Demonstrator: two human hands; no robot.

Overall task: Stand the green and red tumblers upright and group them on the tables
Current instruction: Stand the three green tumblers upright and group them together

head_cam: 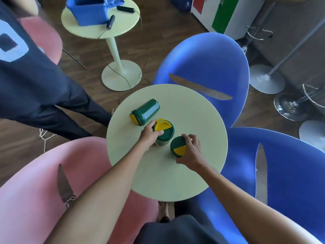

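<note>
Three green tumblers with green-and-yellow lids are on the round pale table [158, 176]. One green tumbler [146, 111] lies on its side at the back left, lid toward the left. A second tumbler [165, 131] stands upright in the middle, and my left hand [150, 135] grips its lid rim from the left. A third tumbler [177, 147] stands upright just to its right, with my right hand [192, 152] closed around its lid and side. No red tumbler is in view.
Two blue chairs [207, 60] [290, 173] crowd the table's right and far side, a pink chair [35, 182] its left. Another person [35, 76] stands at the left. A second round table [123, 23] behind holds a blue bin [88, 11] and cables.
</note>
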